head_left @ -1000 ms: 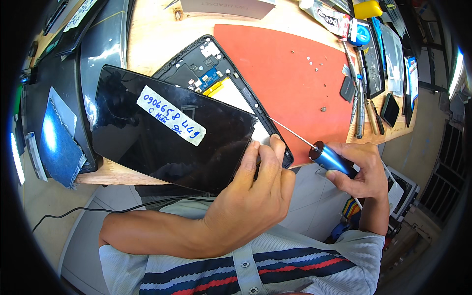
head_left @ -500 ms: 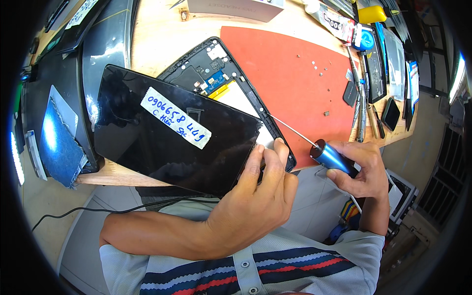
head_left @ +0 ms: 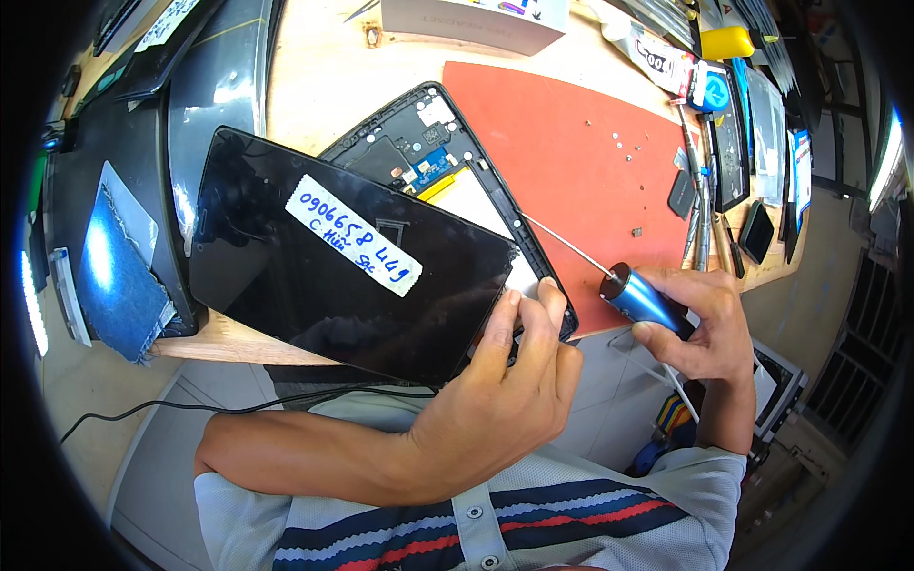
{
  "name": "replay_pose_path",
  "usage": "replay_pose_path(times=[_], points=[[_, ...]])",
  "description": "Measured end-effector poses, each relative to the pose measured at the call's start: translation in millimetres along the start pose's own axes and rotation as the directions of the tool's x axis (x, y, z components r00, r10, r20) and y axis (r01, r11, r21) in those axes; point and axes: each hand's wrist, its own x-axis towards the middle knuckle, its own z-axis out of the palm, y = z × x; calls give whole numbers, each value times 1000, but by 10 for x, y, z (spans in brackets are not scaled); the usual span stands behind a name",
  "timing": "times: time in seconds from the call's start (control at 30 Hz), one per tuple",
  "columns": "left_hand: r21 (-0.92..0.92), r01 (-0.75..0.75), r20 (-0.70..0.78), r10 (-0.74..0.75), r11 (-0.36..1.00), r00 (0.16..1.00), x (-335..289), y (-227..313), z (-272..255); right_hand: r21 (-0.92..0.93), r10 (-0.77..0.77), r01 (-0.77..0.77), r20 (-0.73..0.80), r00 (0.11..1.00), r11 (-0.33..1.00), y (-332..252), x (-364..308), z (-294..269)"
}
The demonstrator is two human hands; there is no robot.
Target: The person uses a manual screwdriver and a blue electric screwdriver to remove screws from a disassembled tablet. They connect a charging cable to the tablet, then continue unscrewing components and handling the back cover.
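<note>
A black tablet screen point(head_left: 314, 295) with a white handwritten tape label on it lies slantwise across the tablet's opened back housing point(head_left: 376, 149). A yellow strip and a pale battery point(head_left: 476, 202) show in the housing; the screen hides the rest. My left hand point(head_left: 519, 381) is closed at the near right corner, fingertips pinching the tablet there. In my right hand point(head_left: 705, 324) is a blue-handled tool point(head_left: 645, 301) with a long thin metal shaft. Its tip meets the housing's right edge, just beyond the screen's corner.
Under the housing lies an orange mat point(head_left: 562, 162) with several tiny screws and bits. Along the right stand a glue tube point(head_left: 647, 49), slim hand tools point(head_left: 703, 200) and a small black device point(head_left: 757, 231). A white box point(head_left: 476, 24) sits at the back. Dark panels point(head_left: 214, 105) and blue cloth point(head_left: 124, 276) occupy the left.
The bench and tablet appear slightly farther right and lower in the view. Both hands keep their grips, and the tool's tip stays at the housing's edge.
</note>
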Motion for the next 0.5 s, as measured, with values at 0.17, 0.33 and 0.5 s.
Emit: replay_pose_path(times=[0.17, 0.33, 0.5], points=[[19, -11, 9, 10, 1000, 1000, -6, -9, -10, -5, -7, 7, -14, 1000, 1000, -15, 60, -5], [31, -11, -14, 11, 999, 1000, -10, -12, 6, -13, 24, -25, -19, 1000, 1000, -33, 106, -8], [29, -8, -32, 9, 1000, 999, -9, -17, 15, -2, 41, -41, -26, 999, 999, -43, 148, 1]])
